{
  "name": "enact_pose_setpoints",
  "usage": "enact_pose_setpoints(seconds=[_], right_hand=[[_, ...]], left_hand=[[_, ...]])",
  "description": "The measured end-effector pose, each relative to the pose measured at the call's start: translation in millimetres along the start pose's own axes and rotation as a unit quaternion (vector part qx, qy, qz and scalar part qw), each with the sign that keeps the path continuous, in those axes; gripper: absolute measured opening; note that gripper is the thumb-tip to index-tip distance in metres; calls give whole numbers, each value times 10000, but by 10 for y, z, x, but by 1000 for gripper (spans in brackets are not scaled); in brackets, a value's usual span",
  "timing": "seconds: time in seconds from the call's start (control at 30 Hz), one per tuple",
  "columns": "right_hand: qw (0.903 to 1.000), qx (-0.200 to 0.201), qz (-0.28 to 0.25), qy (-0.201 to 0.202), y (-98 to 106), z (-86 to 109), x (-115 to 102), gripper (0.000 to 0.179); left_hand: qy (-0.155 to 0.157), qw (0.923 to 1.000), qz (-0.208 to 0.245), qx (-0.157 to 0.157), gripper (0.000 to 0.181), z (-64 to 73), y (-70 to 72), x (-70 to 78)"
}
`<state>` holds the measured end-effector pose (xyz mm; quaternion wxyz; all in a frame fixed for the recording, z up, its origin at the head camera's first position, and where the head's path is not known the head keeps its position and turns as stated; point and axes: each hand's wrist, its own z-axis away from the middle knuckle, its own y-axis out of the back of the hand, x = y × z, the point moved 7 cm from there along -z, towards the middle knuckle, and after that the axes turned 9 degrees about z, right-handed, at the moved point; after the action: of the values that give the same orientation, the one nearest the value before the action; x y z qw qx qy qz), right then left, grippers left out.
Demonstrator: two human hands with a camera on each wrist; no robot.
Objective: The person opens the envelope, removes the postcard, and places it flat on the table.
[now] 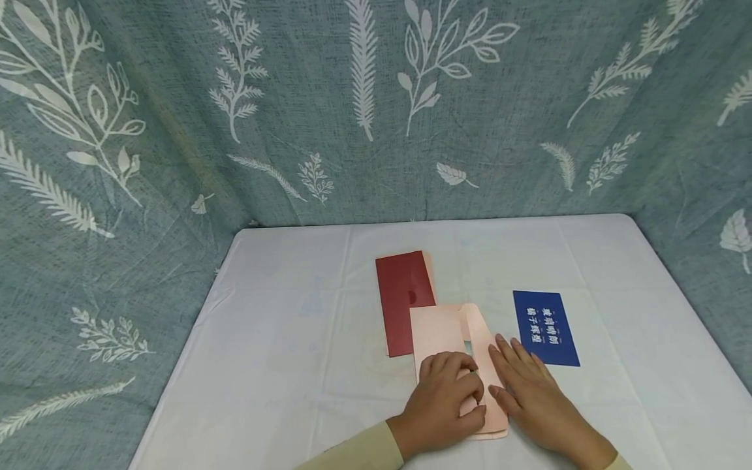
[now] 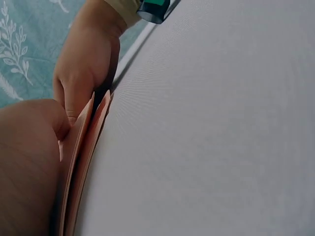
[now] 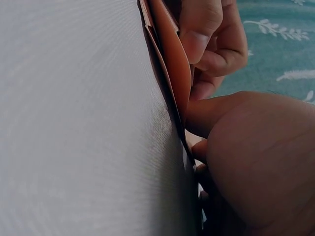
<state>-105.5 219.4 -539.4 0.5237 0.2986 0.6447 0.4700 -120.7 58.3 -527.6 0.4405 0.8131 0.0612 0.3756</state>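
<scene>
A pale pink paper envelope (image 1: 437,326), with a folded strip along its right side, lies at the front of the table. My left hand (image 1: 449,398) bends its fingers over the middle of it and pinches the paper near the strip's inner edge. With fingers straight, my right hand (image 1: 531,391) presses along the strip's outer edge. In the left wrist view, the envelope's layers (image 2: 83,162) stand slightly apart at the near end. The right wrist view shows the left thumb (image 3: 197,42) at the paper, beside a gap between layers. Parts of the envelope are hidden under both hands.
A dark red envelope (image 1: 402,294) with pink edges lies behind, partly under the pink one. To the right is a blue card (image 1: 546,329) with white characters, near the right fingertips. White cloth covers the table (image 1: 282,313); a leaf-patterned green curtain (image 1: 376,163) surrounds it.
</scene>
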Motion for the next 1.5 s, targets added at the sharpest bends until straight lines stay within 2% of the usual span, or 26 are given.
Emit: enact_pose_setpoints(seconds=[0.17, 0.3, 0.37, 0.5, 0.73, 0.87, 0.97, 1.07, 1.17, 1.27, 1.33, 1.43, 1.5], right_hand=[[10000, 6, 65, -21, -4, -7, -9, 66], [9998, 134, 154, 50, 14, -10, -22, 66], [9996, 187, 184, 78, 22, -7, -26, 66], [9996, 187, 193, 59, 21, -3, -28, 66], [9997, 61, 214, 37, 30, -34, -55, 66], [9998, -37, 168, 43, 102, -86, -101, 65], [9999, 141, 38, 47, 211, -141, -164, 62], [9978, 606, -283, 17, 336, -201, -242, 54], [9896, 1075, -953, -45, 426, -259, -312, 44], [9772, 1213, -1727, -239, 440, -317, -331, 37], [9687, 1055, -2186, -518, 400, -352, -293, 37], [9527, 566, -2816, -990, 287, -391, -186, 41], [9331, 249, -3349, -1285, 213, -413, -104, 45]], left_hand=[[276, 9995, 66, 145, 16, 11, 16, -27], [782, 9962, -147, 367, 48, 20, 32, -68], [1034, 9934, -338, 364, 64, 24, 27, -84], [1312, 9892, -611, 219, 74, 30, 5, -109], [1367, 9880, -712, 141, 66, 39, 1, -121], [1370, 9884, -638, 150, 65, 44, 4, -128], [1306, 9900, -494, 196, 61, 42, 13, -129], [1160, 9922, -361, 297, 54, 36, 27, -118], [1037, 9933, -299, 401, 46, 37, 38, -112], [1004, 9935, -247, 471, 42, 43, 45, -114], [1000, 9935, -212, 493, 41, 45, 49, -114], [996, 9936, -153, 516, 39, 45, 56, -113], [1000, 9935, -115, 533, 38, 47, 63, -115]])
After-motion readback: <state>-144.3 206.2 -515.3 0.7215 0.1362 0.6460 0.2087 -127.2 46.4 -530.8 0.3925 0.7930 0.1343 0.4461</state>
